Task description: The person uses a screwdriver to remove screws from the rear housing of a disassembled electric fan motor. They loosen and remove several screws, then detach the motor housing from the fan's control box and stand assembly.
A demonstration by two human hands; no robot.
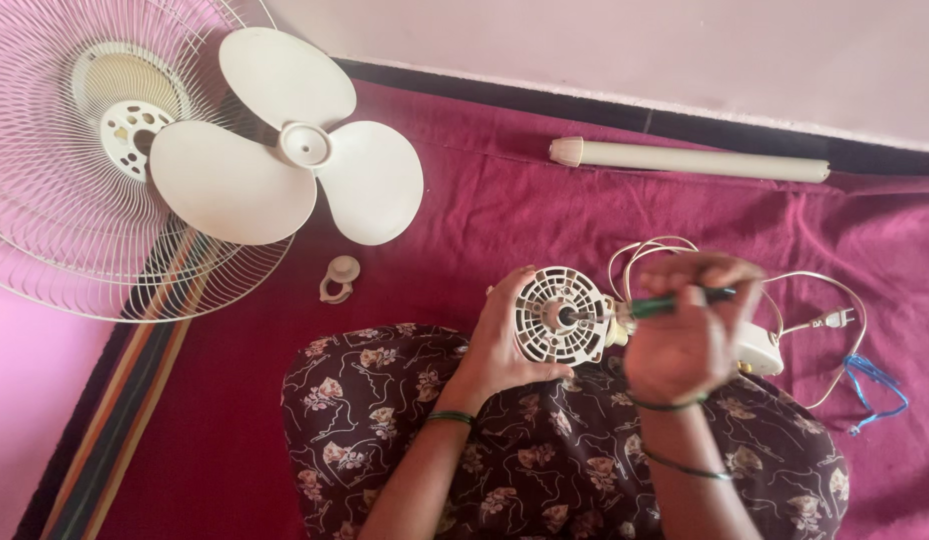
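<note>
1. Head view looks down on a person seated on a maroon cloth (pixel 545 210), a fan motor housing (pixel 560 315) resting on the lap.
2. The left hand (pixel 500 345) cups the housing's left edge, fingers curled round it, keeping its vented round face turned up.
3. The right hand (pixel 685 330) is closed around a green-handled screwdriver (pixel 675 300), whose tip meets the housing's centre.
4. A white power cord (pixel 825 320) with its plug trails right of the housing.
5. Well apart, upper left, lie a three-blade fan propeller (pixel 285 150) over a wire fan guard (pixel 65 200); a cream pole (pixel 690 160) lies by the wall.
</note>
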